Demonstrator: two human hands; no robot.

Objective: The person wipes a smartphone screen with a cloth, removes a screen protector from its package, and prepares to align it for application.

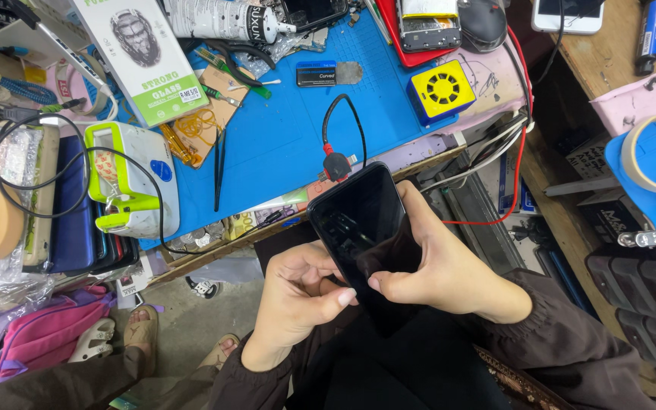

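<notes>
Head view showed the work at an early-to-middle stage, by my judgement: the phone was in hand, its screen dark, and I saw no protector or film yet laid on it.

1 blue work mat (298, 129) covered the bench, the largest item in view. On its left edge stood 1 white and green device (134, 182) with a black cord looped over it. Above that lay 1 green and white flat package (146, 57), unopened as far as I could tell. 1 black smartphone (366, 228) was held below the bench edge, over my lap, face up and tilted. 1 black cable (341, 121) with a red collar arched from the mat to a plug just beside the phone's top end; I could not tell whether it was seated in a port. 1 yellow box with a round grille (440, 91) sat at the mat's right edge. 1 pair of black tweezers (219, 171) lay on the mat, apart from the phone.

2 hands were in use. My right hand (449, 266) cradled the phone from behind, thumb pressed on the glass. My left hand (298, 292) was curled, its fingertips pinching at the phone's lower left edge. Remaining work, as I judged it, was everything beyond handling the glass.
</notes>
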